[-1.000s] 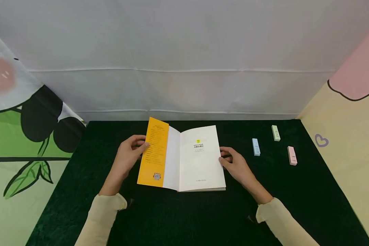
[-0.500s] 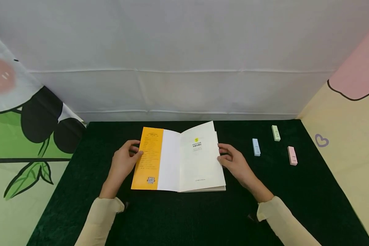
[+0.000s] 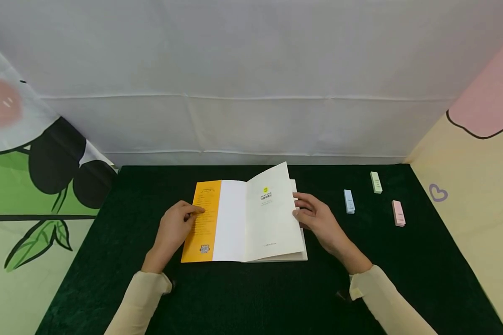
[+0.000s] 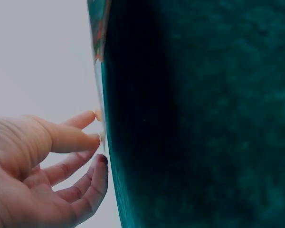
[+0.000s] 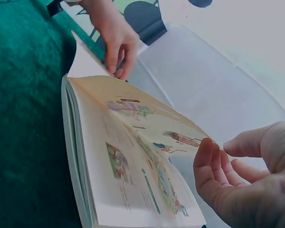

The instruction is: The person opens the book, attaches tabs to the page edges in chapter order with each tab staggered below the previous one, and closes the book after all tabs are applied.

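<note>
An open book lies on the dark green table, its yellow flap (image 3: 204, 223) and white inner cover (image 3: 230, 223) folded out to the left. My left hand (image 3: 173, 228) rests at the flap's outer edge, with a finger reaching over the yellow surface. In the left wrist view, the fingers of the left hand (image 4: 52, 166) bend loosely beside the cover's edge. My right hand (image 3: 320, 221) pinches the outer edge of the title page (image 3: 268, 218), which curves up off the pages below. Printed pictures show on the page beneath (image 5: 133, 175) in the right wrist view.
To the right of the book lie three small sticky-note pads: blue (image 3: 349, 201), green (image 3: 376, 182) and pink (image 3: 398, 213). A white cloth wall (image 3: 251, 125) stands behind the green table (image 3: 251, 298), with printed cloths at both sides.
The left hand has lowered the cover and flap leftward, and its finger now lies over the flap. The right hand has lifted the title page's edge and shifted slightly left with it.
</note>
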A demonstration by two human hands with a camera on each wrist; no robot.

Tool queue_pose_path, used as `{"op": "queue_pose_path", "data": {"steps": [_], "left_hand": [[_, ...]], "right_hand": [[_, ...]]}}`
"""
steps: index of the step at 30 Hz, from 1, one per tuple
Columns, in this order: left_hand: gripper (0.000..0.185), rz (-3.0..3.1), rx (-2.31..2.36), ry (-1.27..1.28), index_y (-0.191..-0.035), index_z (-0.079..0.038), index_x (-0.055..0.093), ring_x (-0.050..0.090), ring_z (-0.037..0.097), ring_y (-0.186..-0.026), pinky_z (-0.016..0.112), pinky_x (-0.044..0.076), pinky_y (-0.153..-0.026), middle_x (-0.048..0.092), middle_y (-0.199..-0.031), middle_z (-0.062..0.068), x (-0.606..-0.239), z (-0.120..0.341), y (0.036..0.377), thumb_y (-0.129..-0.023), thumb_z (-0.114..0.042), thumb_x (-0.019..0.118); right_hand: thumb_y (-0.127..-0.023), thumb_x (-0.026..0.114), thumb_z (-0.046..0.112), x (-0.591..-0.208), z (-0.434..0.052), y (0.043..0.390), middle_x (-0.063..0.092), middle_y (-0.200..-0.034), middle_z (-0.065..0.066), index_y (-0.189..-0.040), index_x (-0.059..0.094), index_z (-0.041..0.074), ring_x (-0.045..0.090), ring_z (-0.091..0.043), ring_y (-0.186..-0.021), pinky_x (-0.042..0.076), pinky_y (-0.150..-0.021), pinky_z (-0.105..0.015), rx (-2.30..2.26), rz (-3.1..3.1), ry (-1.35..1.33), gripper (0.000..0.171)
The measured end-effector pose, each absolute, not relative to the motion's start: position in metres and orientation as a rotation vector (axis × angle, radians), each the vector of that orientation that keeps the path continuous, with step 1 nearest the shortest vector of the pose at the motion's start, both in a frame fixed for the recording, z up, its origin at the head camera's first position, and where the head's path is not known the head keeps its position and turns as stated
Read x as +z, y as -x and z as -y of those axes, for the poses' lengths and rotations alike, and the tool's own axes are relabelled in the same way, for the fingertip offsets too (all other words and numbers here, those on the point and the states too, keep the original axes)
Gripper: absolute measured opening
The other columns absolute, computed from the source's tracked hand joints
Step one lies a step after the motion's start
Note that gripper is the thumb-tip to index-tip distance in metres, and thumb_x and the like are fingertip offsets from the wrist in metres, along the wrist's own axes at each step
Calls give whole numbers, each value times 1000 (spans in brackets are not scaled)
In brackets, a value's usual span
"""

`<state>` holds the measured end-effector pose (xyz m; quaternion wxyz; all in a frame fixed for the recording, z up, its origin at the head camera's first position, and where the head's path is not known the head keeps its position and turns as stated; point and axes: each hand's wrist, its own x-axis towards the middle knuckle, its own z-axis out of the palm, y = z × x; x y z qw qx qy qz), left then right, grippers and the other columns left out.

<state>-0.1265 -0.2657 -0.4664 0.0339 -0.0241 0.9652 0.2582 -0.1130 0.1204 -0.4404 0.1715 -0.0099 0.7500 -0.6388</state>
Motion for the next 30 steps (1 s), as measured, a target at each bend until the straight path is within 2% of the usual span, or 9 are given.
{"op": "queue_pose_path", "data": {"steps": [4, 8, 11, 18, 23, 30], "left_hand": [[32, -2956, 761, 54, -126, -9, 74, 55, 31, -101, 45, 51, -88, 63, -128, 17, -468, 257, 122, -102, 0, 54], [32, -2933, 752, 94, -132, -6, 69, 56, 33, -107, 53, 51, -98, 60, -139, 21, -468, 248, 118, -104, -5, 53], [32, -2913, 749, 129, -135, -5, 66, 56, 34, -109, 55, 51, -101, 58, -142, 22, -466, 242, 115, -106, -12, 53], [37, -2906, 725, 153, -137, -2, 65, 52, 35, -107, 53, 50, -96, 58, -134, 22, -460, 230, 110, -106, -17, 53], [40, -2871, 744, 208, -141, -4, 63, 55, 33, -104, 50, 52, -92, 61, -133, 20, -455, 225, 107, -106, -21, 54], [44, -2638, 963, 264, -147, -12, 54, 60, 32, -111, 51, 54, -96, 59, -146, 20, -440, 231, 105, -111, -35, 48]], "right_hand": [[-106, 59, 15, -436, -115, 113, 52, -149, -16, -159, 37, 15, 64, -26, -124, 57, -101, -37, -1862, -2074, 62, 57], [-107, 58, 19, -434, -112, 112, 51, -152, -17, -160, 35, 17, 63, -29, -129, 56, -105, -41, -1909, -2026, 113, 57], [-109, 57, 24, -434, -110, 111, 48, -157, -15, -160, 35, 19, 61, -30, -132, 56, -105, -41, -1935, -2001, 161, 56], [-110, 54, 32, -431, -103, 108, 48, -160, -11, -158, 40, 22, 57, -32, -136, 59, -100, -37, -1992, -1932, 259, 52], [-111, 50, 37, -433, -95, 104, 45, -163, -8, -158, 41, 23, 54, -34, -141, 58, -102, -34, -1932, -1999, 369, 51], [-111, 49, 28, -439, -81, 95, 34, -169, -3, -161, 37, 24, 45, -34, -151, 47, -115, -52, -1843, -2114, 569, 51]]}}
